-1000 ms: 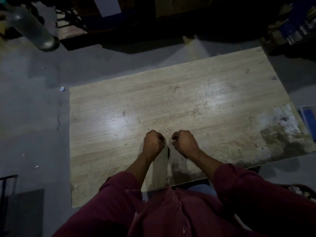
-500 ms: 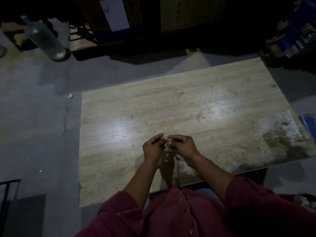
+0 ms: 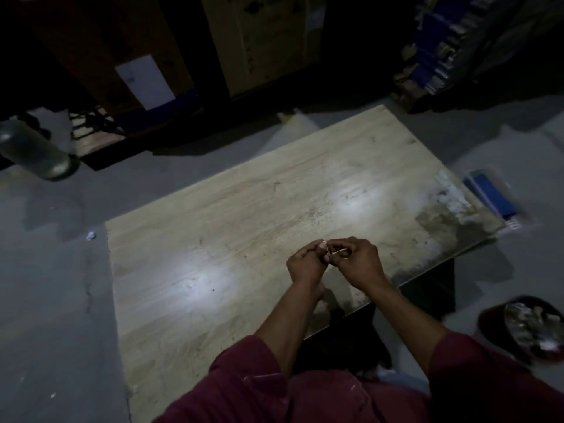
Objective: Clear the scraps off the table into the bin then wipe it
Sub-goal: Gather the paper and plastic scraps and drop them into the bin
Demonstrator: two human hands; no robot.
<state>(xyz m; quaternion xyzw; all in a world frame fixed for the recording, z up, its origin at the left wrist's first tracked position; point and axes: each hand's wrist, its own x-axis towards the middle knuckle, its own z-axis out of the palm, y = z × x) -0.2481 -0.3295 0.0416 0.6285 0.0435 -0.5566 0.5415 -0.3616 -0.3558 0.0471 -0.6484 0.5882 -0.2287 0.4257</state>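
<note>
Both hands meet above the worktop [image 3: 244, 209] near its near edge; the left hand [image 3: 306, 262] and right hand [image 3: 358, 264] together pinch a small pale scrap [image 3: 323, 245], probably gathering it for binning; the bin [image 3: 525, 326], already holding scraps, stands on the floor at near right, within reach.

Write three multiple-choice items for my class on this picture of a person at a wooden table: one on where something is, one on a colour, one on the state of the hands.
1. Where is the bin with scraps?
A. On the table
B. On the floor at the person's right
C. On the floor beyond the table's far edge

2. What colour are the sleeves?
A. Dark red
B. Green
C. White

3. How are the left hand and the right hand?
A. Flat on the table
B. Far apart, at the table's ends
C. Together above the table, fingers curled round something small

Answers: 1 B, the bin stands on the floor past the table's near right corner. 2 A, both arms wear dark red cloth. 3 C, the fingertips meet on a small pale bit, too small to name.
</note>
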